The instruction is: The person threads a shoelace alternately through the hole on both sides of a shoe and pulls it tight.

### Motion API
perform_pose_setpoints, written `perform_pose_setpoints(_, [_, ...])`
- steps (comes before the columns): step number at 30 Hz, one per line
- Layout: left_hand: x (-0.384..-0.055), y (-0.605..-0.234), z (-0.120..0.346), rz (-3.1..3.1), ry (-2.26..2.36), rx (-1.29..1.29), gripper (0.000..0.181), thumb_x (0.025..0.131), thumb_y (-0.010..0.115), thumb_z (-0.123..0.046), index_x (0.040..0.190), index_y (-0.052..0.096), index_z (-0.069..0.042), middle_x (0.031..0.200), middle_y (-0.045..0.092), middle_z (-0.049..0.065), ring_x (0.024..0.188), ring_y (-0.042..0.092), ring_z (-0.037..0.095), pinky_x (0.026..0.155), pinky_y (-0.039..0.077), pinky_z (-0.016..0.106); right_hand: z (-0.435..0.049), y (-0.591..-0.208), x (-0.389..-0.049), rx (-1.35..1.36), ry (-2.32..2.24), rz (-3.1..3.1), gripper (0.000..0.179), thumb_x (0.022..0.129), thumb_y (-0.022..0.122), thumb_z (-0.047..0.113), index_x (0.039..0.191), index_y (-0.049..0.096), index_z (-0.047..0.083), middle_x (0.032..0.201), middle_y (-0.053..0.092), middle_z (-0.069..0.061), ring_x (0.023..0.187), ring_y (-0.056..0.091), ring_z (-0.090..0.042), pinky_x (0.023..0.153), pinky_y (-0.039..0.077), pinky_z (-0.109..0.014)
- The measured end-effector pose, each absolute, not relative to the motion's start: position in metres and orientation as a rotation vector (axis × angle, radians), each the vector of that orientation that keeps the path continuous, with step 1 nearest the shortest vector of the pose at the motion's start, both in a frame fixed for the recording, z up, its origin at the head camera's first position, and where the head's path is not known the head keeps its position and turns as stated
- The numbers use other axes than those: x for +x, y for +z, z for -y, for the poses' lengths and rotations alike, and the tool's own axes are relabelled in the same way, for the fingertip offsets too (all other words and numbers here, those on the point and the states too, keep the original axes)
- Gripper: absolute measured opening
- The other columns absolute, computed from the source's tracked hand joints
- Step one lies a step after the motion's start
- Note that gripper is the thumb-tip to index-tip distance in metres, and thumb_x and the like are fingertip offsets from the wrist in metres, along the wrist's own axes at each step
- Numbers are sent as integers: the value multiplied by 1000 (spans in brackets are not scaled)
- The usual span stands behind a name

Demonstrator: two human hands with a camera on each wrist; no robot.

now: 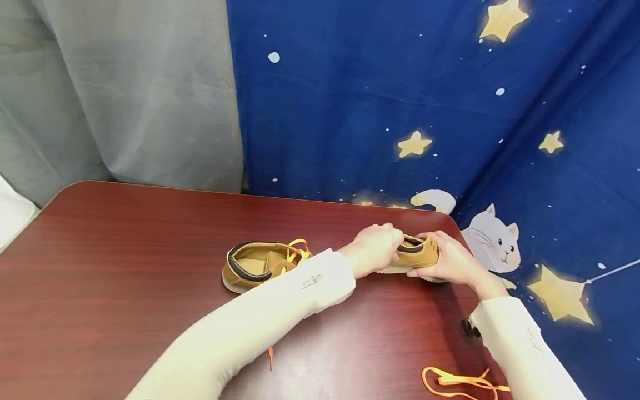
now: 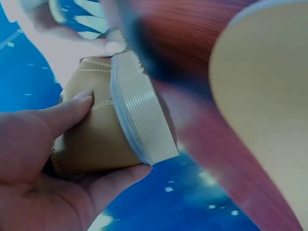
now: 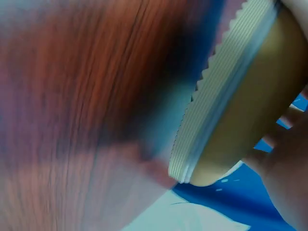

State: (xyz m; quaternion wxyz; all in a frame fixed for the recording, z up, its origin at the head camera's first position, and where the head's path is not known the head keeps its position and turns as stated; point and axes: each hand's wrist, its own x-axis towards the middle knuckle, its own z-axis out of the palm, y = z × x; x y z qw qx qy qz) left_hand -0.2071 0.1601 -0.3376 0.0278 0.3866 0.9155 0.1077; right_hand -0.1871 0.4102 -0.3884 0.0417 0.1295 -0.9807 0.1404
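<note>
Both hands hold one tan shoe (image 1: 417, 256) with a dark padded collar and a pale ribbed sole, over the right part of the table. My left hand (image 1: 377, 247) grips one end of it, thumb and fingers spread around the tan upper (image 2: 103, 139) in the left wrist view. The right hand (image 1: 450, 258) holds the heel end, its fingers wrapped on the far side. A ribbed sole edge (image 3: 211, 91) faces the table in the right wrist view. To the left, a matching shoe (image 1: 255, 264) with orange laces stands upright, partly hidden behind the left sleeve.
A loose orange shoelace (image 1: 460, 380) lies near the table's right front edge. Another lace tip (image 1: 271, 355) shows below the left forearm. The dark red wooden table (image 1: 125, 266) ends at grey (image 1: 150, 89) and blue star-patterned curtains (image 1: 340, 111).
</note>
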Motion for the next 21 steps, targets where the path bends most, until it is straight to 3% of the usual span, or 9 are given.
perform_pose_setpoints(7, [-158,-322,-95,-2782,641,1390,13,96,69,-33,98,70,-20,104,66,-1,79,69,17,68,53,25,-387,-356,-130,539,381,2892,90,61,92,58,137,58,22,121,66,8,102,59,-7,86,47,-25])
perform_pose_setpoints(11, [-130,-322,-54,-2780,722,1492,14,96,69,-33,95,68,-20,113,65,-1,76,69,16,63,53,24,-360,-345,-95,553,272,2861,95,60,87,69,140,56,27,123,66,10,101,62,-9,82,52,-37])
perform_pose_setpoints(14, [-110,-327,-26,-2787,760,1532,15,94,72,-32,90,65,-18,111,64,-1,71,66,15,60,51,23,-333,-347,-73,526,220,2856,96,59,81,78,139,57,30,122,67,10,104,65,-13,82,55,-44])
perform_pose_setpoints(21, [-76,-348,35,-2830,794,1417,21,91,74,-32,81,58,-22,126,63,-4,82,68,12,71,54,25,-271,-374,-46,577,222,2853,98,58,72,87,136,59,29,124,66,12,111,65,-11,88,56,-42])
